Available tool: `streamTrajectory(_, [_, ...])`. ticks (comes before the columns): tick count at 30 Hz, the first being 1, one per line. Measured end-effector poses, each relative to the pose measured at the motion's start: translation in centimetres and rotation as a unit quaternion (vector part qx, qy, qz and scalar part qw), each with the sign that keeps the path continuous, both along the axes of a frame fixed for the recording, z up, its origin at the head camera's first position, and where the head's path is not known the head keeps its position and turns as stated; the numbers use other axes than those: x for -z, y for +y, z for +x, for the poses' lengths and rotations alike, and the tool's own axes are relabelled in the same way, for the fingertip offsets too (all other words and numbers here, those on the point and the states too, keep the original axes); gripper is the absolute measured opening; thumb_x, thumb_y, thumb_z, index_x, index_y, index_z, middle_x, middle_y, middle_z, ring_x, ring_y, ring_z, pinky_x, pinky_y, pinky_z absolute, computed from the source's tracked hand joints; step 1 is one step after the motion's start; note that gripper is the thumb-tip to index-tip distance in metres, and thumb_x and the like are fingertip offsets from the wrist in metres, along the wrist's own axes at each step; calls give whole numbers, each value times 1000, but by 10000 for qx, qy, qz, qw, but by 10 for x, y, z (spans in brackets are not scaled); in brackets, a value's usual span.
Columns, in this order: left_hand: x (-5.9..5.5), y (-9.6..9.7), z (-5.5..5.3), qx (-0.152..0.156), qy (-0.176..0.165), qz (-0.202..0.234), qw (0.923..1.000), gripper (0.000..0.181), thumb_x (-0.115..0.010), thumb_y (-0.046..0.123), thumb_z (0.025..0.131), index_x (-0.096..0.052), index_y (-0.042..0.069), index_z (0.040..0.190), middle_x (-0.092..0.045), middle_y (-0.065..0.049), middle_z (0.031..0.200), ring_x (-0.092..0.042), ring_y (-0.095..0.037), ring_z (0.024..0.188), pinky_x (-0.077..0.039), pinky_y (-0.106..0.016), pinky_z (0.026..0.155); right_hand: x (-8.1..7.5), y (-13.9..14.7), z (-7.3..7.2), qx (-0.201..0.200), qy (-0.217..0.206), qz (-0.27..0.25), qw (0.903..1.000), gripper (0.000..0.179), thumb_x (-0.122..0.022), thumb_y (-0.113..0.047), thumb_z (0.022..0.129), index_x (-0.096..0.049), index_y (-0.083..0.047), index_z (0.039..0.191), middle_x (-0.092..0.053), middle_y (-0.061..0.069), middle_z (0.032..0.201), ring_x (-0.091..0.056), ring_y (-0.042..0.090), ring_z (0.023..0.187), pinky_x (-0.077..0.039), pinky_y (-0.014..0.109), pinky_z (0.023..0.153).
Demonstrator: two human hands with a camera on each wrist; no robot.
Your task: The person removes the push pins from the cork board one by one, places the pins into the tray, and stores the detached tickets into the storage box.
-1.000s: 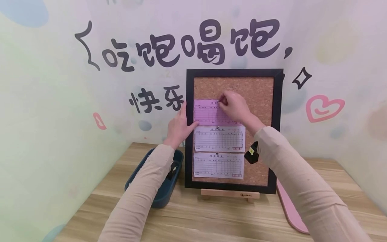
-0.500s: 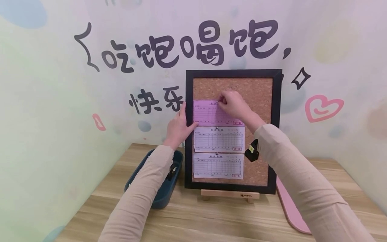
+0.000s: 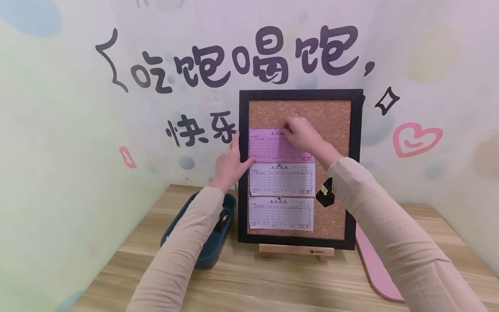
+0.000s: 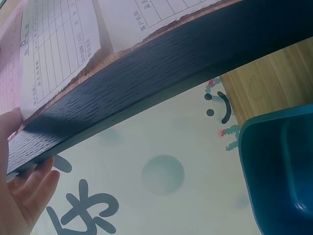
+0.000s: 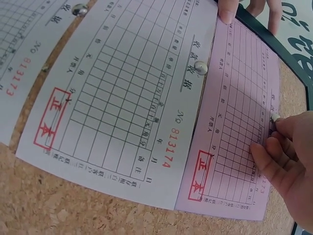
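Note:
A black-framed cork board (image 3: 331, 117) leans on a small wooden easel (image 3: 288, 249). A pink receipt slip (image 3: 265, 145) lies flat on the cork above two white receipt slips (image 3: 282, 178), each of these with a round metal-coloured pin (image 5: 200, 67) at its top. My left hand (image 3: 231, 167) grips the frame's left side, its thumb in front at the pink slip's lower left corner and its fingers behind. With thumb and forefinger, my right hand (image 3: 304, 135) pinches a pin (image 5: 275, 117) at the pink slip's top middle; the pin's point is hidden.
A dark blue plastic bin (image 3: 208, 255) stands on the wooden table (image 3: 156, 225), left of the board and partly behind the left sleeve. To the right lies a pink board (image 3: 376, 277), partly under the right sleeve. A wall with black lettering (image 3: 273, 54) rises behind.
The right forearm has lifted slightly while its fingers stay at the top of the pink slip. The left hand keeps its place on the frame.

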State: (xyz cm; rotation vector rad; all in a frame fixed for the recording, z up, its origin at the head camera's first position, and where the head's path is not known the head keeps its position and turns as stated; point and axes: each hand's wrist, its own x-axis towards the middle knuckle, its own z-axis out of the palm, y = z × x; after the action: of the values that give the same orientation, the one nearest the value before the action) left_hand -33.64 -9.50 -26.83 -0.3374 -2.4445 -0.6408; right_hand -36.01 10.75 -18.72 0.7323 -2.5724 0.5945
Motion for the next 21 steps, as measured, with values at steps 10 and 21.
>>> streamTrajectory(10, [-1, -1, 1, 36, 2, 2, 10000, 86, -67, 34, 80, -18, 2, 143, -47, -20, 130, -60, -26, 68, -50, -36, 69, -1, -3, 3, 171, -212, 15, 9996, 12, -48, -5, 91, -57, 2, 95, -59, 15, 92, -53, 25, 81, -45, 37, 72])
streamTrajectory(21, [-1, -1, 1, 29, 2, -6, 10000, 86, -68, 34, 80, -18, 3, 143, -48, -20, 129, -60, -27, 70, -50, -36, 70, -1, -1, 0, 43, -168, 6, 9999, 11, -48, -3, 90, -57, 2, 93, -58, 15, 91, -53, 25, 81, -44, 37, 74])
